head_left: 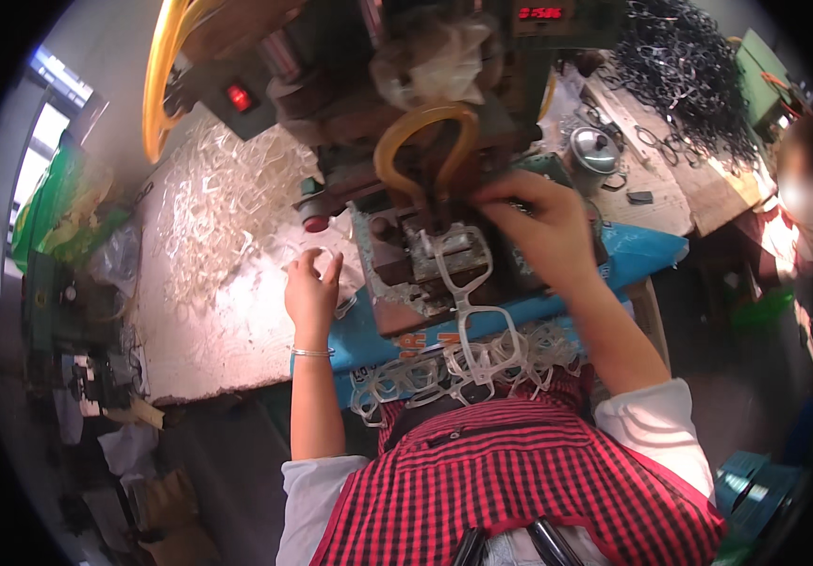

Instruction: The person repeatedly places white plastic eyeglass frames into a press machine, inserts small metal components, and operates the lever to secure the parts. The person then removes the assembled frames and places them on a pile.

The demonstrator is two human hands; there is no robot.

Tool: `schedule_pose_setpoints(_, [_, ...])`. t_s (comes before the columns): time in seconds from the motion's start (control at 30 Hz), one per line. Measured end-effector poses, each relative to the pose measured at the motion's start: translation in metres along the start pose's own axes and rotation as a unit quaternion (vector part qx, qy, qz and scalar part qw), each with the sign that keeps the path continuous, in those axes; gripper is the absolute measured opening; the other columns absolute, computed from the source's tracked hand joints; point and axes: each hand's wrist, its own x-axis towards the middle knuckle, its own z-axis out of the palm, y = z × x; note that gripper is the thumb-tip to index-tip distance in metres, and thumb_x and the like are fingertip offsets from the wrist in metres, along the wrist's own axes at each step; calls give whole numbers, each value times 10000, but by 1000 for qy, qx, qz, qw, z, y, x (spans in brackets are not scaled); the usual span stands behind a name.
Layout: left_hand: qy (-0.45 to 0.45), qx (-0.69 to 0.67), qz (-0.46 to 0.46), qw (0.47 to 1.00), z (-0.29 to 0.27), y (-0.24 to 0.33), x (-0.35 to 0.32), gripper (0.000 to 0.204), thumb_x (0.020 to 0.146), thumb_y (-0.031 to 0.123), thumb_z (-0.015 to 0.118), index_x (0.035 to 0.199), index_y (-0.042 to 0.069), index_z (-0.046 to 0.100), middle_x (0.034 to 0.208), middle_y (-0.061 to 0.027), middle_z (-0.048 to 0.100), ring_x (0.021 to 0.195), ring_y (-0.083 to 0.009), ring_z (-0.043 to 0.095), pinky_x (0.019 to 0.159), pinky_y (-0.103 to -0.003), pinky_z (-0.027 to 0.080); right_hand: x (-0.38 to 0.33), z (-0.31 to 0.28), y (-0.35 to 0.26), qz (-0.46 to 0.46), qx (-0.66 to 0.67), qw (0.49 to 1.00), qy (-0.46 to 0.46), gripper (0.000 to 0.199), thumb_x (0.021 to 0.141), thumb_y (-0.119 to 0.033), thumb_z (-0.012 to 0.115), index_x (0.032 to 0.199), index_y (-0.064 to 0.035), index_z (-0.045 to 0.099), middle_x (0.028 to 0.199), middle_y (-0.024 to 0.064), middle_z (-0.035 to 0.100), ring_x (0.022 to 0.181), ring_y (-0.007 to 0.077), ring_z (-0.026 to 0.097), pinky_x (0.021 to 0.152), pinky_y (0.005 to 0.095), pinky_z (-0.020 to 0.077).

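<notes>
My left hand (310, 297) is over the white tabletop left of the press, thumb and fingers curled round what looks like a clear eyeglass frame (323, 258). My right hand (546, 226) reaches in at the right of the press, fingertips pinched together beside its head; what they grip is hidden. Between the hands, a clear eyeglass front (464, 269) lies at the metal bed (397, 307), one rim under the tool. Its lower part overlaps another clear frame (488, 341). Several more clear frames (406, 377) lie across my lap, on the apron's upper edge.
The green press (331, 94) has a yellow hose loop (425, 118) and a red button (315, 224). Clear frames are heaped (223, 208) at left, black frames (680, 75) at far right. A lidded metal pot (594, 149) and blue plastic sheet (638, 253) lie right. Another person (807, 217) is at far right.
</notes>
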Motion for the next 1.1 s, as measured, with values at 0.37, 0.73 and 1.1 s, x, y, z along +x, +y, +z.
schedule_pose_setpoints(0.37, [-31,-160,230,960,-10,-31,8,347,716,-128,472,984,16,637,1164,-168,621,1095,-349,589,932,-389,477,-1,35,-5,95,253,963,8,592,753,41,694,1309,12,492,1023,88,659,864,109,649,803,258,511])
schedule_pose_setpoints(0.73, [84,-408,97,904,-31,-4,-13,83,994,2,514,1074,22,520,1007,-88,623,905,-153,626,838,-296,513,-11,47,-6,93,250,964,6,572,786,26,692,1322,-1,493,981,61,662,902,108,625,794,257,500])
schedule_pose_setpoints(1.1, [122,-615,286,724,-134,135,-20,200,1009,109,453,1166,-12,480,1030,-226,622,807,-252,658,647,-323,589,-10,40,15,-123,63,986,88,140,760,-15,723,894,-48,708,836,55,692,867,219,660,1031,412,450])
